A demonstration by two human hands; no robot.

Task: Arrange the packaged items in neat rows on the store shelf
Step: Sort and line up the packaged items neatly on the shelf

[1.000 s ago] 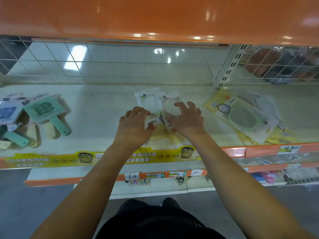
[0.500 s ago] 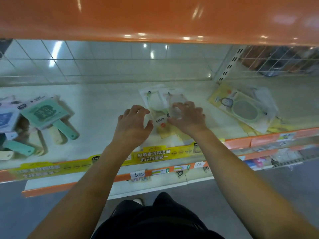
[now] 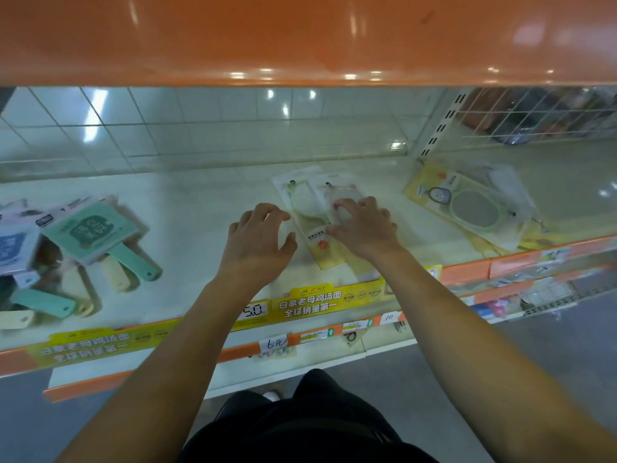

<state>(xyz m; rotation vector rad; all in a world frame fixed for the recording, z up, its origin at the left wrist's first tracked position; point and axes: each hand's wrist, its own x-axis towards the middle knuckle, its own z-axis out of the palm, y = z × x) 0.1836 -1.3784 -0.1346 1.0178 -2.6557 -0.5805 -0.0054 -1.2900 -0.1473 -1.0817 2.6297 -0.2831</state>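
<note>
Two clear packets with round mirrors on yellow cards lie side by side mid-shelf: the left mirror packet (image 3: 302, 203) and the right mirror packet (image 3: 345, 192). My right hand (image 3: 364, 228) rests on the right packet, fingertips on its round part and thumb at its left edge. My left hand (image 3: 258, 238) hovers just left of the packets with its fingers spread, touching nothing. The lower part of the right packet is hidden under my right hand.
A pile of larger mirror packets (image 3: 470, 208) lies askew at the right. Teal and cream handled mirrors (image 3: 90, 228) are heaped at the left. The pale shelf board (image 3: 187, 208) has a yellow label strip (image 3: 310, 304) in front, an orange shelf (image 3: 300, 38) overhead and a wire grid (image 3: 534, 115) behind.
My left hand has come off the packets, drawn slightly left and opened its fingers. My right hand stays on the right packet. The view has shifted a little.
</note>
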